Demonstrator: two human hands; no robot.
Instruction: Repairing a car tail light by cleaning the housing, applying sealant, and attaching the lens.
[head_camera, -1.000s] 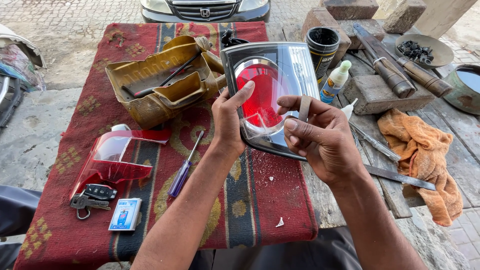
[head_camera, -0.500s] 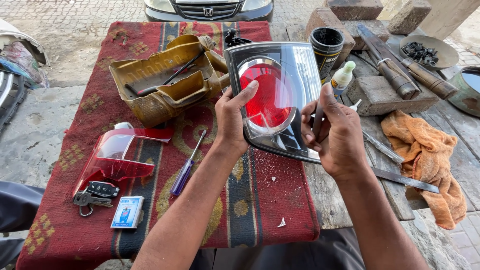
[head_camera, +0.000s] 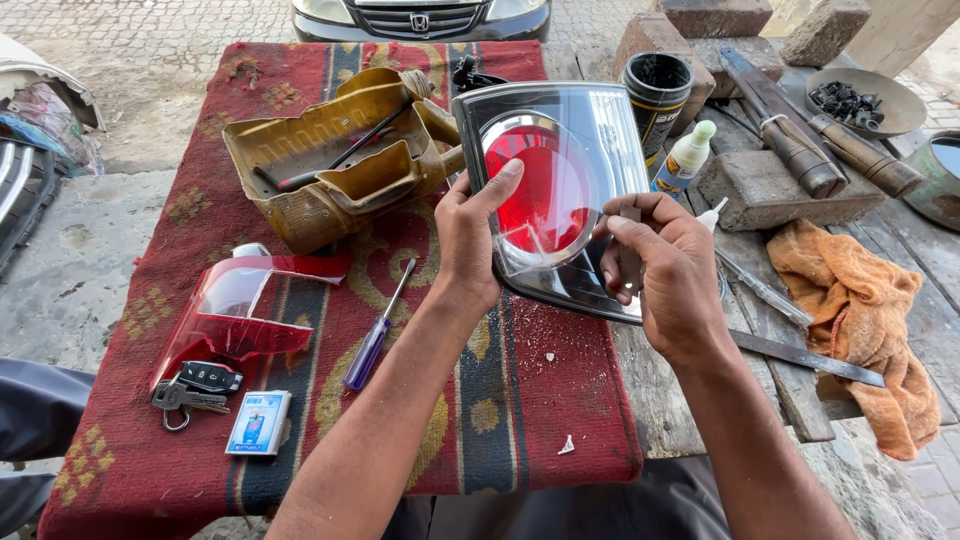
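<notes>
Your left hand (head_camera: 470, 235) grips the tail light (head_camera: 560, 190); your right hand (head_camera: 665, 265) pinches, seemingly, a small blade. Rigid, brittle, slick lens: hold its rim.

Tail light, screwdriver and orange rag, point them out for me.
Tail light (head_camera: 545, 185), head view, on the red round lens.
Screwdriver (head_camera: 364, 352), head view, on the purple handle.
Orange rag (head_camera: 860, 300), head view, on the middle folds.
</notes>
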